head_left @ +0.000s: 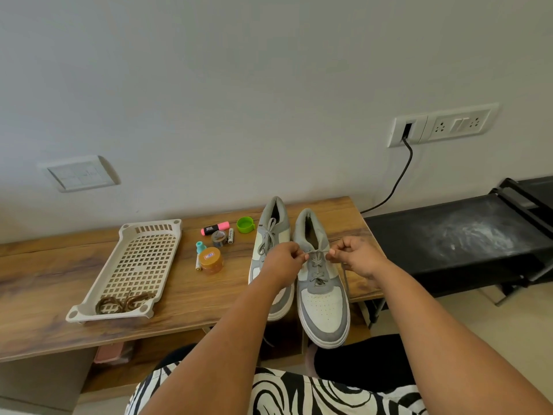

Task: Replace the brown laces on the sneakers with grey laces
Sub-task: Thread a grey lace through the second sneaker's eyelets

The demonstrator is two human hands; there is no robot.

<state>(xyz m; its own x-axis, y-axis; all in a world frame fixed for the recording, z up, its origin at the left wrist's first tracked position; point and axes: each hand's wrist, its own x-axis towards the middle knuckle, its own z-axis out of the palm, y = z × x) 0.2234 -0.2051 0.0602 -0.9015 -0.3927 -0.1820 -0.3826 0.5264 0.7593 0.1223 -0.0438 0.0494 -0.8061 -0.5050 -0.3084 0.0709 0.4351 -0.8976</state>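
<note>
**Tying off the grey lace on the second sneaker**

The grey lace runs criss-cross up the right-hand sneaker, and its two ends are drawn out sideways across the top eyelets. The left hand pinches one end between thumb and fingertips just to the left of the tongue; the right hand pinches the other end just to the right, its remaining fingers curled in. Both grips are closed on the lace, which looks taut between them. A loose tail seems to hang down past the right side of this sneaker.

Touching it on the left stands the other sneaker, already laced in grey with what looks like a bow at the top. Judging from that, the relacing is nearly done, and the step in hand is the knot on the second shoe.

The next move calls for crossing the two ends, forming loops and pulling them snug without letting tension slip through the eyelets.

Well to the left of the sneakers, a perforated tray sits on the wooden counter, with the brown laces bundled in its near end. Between tray and sneakers lie a pink highlighter, a green cap, a roll of tape and a small orange-lidded jar.
</note>
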